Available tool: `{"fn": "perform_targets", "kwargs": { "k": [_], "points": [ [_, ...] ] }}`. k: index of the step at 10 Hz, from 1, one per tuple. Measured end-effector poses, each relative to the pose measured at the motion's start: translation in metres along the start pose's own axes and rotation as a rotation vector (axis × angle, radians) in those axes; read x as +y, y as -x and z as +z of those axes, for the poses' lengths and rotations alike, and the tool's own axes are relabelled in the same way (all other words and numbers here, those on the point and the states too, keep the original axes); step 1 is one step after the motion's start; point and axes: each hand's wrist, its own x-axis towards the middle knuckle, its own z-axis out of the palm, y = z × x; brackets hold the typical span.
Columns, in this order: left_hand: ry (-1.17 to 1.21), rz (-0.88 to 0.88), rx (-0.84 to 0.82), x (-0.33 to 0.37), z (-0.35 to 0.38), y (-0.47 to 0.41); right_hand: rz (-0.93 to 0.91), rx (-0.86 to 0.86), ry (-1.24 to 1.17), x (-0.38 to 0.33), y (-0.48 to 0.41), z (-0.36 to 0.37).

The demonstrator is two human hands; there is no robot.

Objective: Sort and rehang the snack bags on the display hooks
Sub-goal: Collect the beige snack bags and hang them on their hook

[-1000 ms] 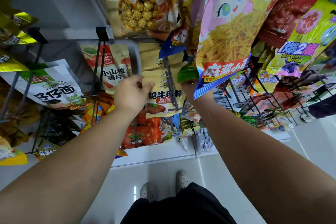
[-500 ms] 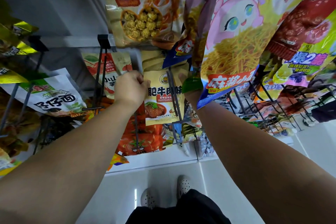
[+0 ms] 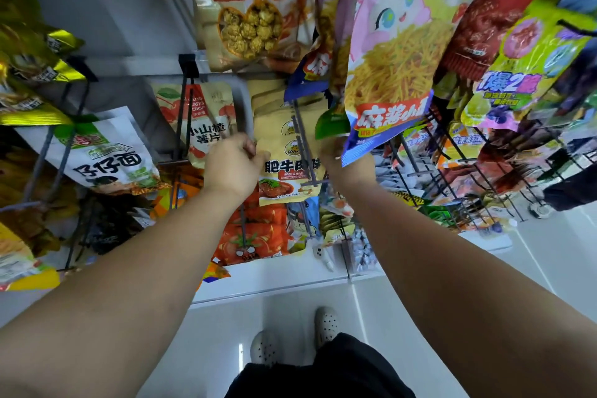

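Item: pale yellow foil snack bag (image 3: pixel 284 186) with a red meat picture, front of its stack on the dark wire display hook (image 3: pixel 303 145), middle row.
Orientation: long axis near vertical, top edge up, print facing out.
Left hand (image 3: pixel 232 165): fingers curled, pinching the bag's left edge.
Right hand (image 3: pixel 350 171): fingers hidden behind the large pink-and-blue noodle bag (image 3: pixel 391 74); cannot tell.
Risk: a sideways tug may tear the hang-hole or slide the bag off the open hook tip; the right wrist may knock the noodle bag.

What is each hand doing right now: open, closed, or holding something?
Left hand: fingers curled, gripping the left edge of the tan beef snack bag.
Right hand: cannot tell; its fingers are hidden behind the noodle snack bag.
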Motion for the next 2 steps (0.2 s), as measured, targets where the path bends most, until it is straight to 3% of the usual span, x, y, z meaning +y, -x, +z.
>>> {"fn": "perform_targets", "kwargs": {
  "k": [2],
  "points": [
    [-0.061,-0.023,-0.038,0.006,-0.015,0.035,-0.042,-0.049,0.024,0.010,0.029,-0.023]
  ]
}}
